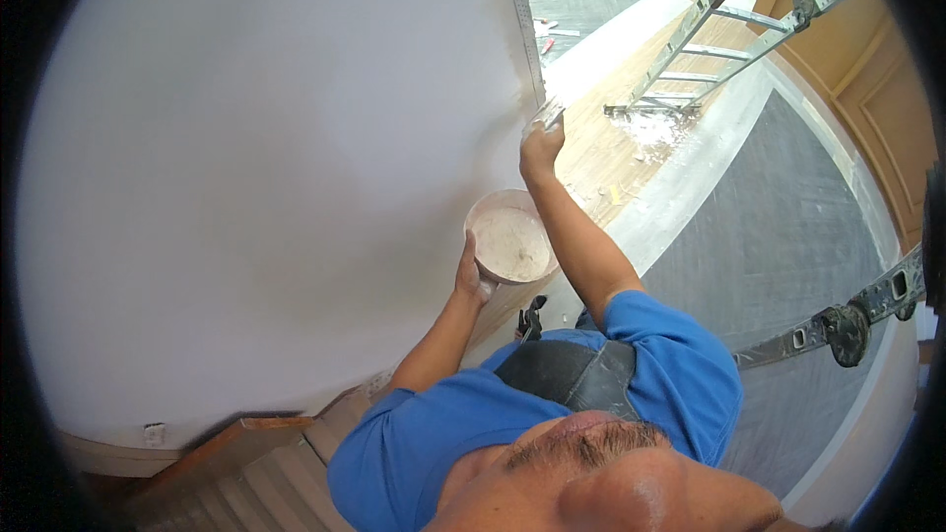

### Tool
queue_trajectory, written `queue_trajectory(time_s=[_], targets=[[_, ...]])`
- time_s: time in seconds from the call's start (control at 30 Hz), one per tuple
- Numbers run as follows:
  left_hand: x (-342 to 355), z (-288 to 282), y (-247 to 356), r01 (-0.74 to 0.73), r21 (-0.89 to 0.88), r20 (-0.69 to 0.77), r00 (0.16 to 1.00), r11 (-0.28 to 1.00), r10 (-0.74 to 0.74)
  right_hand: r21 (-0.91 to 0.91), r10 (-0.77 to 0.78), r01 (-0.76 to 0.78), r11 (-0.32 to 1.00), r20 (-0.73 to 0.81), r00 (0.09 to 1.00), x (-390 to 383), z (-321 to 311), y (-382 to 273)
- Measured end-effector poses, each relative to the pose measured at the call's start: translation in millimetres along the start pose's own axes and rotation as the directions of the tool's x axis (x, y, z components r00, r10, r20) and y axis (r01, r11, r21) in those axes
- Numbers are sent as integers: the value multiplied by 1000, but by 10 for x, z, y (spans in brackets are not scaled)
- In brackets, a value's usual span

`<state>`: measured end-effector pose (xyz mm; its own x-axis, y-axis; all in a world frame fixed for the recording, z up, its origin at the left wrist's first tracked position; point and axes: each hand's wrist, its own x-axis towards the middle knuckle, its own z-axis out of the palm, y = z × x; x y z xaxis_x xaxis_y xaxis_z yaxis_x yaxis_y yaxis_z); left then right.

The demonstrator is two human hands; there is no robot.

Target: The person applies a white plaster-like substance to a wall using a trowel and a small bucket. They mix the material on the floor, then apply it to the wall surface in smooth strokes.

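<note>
My left hand (472, 274) is closed round the side of a round bucket (475, 220), held close to the white wall (296, 118). Pale, wet-looking plaster (512, 239) lies inside it. Above and beyond the bucket, my right hand (542, 150) grips a putty knife (547, 114), its blade smeared with white. The blade is at the wall's outer edge, where a perforated corner strip (522, 15) runs. Whether the blade touches the strip I cannot tell.
An aluminium ladder (717, 51) stands at the far right, with white debris (658, 133) at its foot. Another ladder (800, 337) crosses the right side. Brown ribbed steps (261, 478) lie at lower left. Wooden panelling (877, 69) lines the far right.
</note>
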<state>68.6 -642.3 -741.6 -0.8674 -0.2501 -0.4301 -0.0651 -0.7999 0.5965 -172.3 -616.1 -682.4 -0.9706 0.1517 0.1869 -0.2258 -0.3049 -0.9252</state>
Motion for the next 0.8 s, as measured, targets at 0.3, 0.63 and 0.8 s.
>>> queue_trajectory(time_s=[0.3, 0.63, 0.8], targets=[[-61, 41, -32, -44, 30, -30, 999, 999, 45, 248, -10, 4, 969, 21, 1000, 403, 790, -721], [47, 399, 118, -155, -83, -18, 988, 984, 154, 58, 75, -142, 988, 624, 778, 159, -924, -1416], [303, 733, 152, -133, -165, 4, 991, 977, 135, -336, -3, 467, 818, 809, 588, -320, -1779, -1263]])
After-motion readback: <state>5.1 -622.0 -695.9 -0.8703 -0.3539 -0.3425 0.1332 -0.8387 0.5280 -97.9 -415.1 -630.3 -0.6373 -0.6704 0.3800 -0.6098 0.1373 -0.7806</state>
